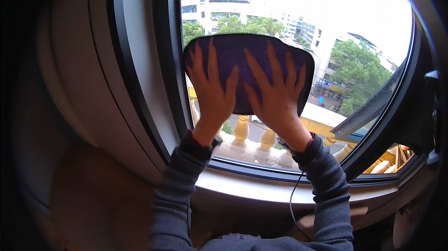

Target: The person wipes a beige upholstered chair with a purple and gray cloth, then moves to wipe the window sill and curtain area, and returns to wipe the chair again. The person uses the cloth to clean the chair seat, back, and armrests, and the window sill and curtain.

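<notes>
A dark purple panel with a black edge and rounded corners point(235, 62) is up against the window glass point(322, 13); it looks like a window sunshade. Both my hands lie flat on it with the fingers spread and pointing up. My left hand point(212, 90) covers its left part, the fingertips near the top edge. On the right part rests my right hand point(280, 94), its thumb close to the left thumb. Neither hand is wrapped around anything. The palms hide some of the panel's lower edge.
A dark window frame point(135, 69) borders the glass, with a pale sill point(242, 188) below. A thin black cable point(291, 199) hangs over the sill by my right forearm. At the lower right an opened sash gap point(389, 160) shows the balustrade outside. Trees and buildings stand beyond.
</notes>
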The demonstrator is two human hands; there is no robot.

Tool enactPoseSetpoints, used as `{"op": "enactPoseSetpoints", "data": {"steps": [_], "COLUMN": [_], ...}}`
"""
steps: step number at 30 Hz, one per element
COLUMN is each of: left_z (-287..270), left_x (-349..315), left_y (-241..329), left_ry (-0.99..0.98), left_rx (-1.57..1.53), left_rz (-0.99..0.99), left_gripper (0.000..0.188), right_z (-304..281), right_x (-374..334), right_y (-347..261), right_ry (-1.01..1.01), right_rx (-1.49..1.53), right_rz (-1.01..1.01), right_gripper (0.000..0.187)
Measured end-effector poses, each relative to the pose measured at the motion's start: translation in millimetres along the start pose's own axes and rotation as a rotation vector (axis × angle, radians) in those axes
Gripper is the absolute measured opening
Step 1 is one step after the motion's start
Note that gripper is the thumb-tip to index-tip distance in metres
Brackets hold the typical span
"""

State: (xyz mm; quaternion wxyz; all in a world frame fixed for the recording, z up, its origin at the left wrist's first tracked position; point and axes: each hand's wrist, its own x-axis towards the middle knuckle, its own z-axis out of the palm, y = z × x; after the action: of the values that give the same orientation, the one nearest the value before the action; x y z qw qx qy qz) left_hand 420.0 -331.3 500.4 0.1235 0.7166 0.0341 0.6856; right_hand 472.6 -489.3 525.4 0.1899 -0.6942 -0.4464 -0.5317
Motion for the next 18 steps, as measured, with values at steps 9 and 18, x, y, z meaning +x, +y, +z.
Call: {"op": "enactPoseSetpoints", "data": {"steps": [9, 18], "left_z": [-27, 0], "left_x": [-110, 51], "left_y": [18, -2], "left_ry": [-0.358, 0.018], "left_rx": [0.064, 0.196], "left_rz": [-0.171, 0.085], "left_gripper": [0.083, 0.091], "right_z": [16, 12], "right_x": [-115, 36], "right_y": [-42, -11], "right_ry": [-0.336, 0.005], "right_rx": [0.053, 0.04], "right_rz": [-0.066, -0.133], "right_gripper": [0.069, 0.059]}}
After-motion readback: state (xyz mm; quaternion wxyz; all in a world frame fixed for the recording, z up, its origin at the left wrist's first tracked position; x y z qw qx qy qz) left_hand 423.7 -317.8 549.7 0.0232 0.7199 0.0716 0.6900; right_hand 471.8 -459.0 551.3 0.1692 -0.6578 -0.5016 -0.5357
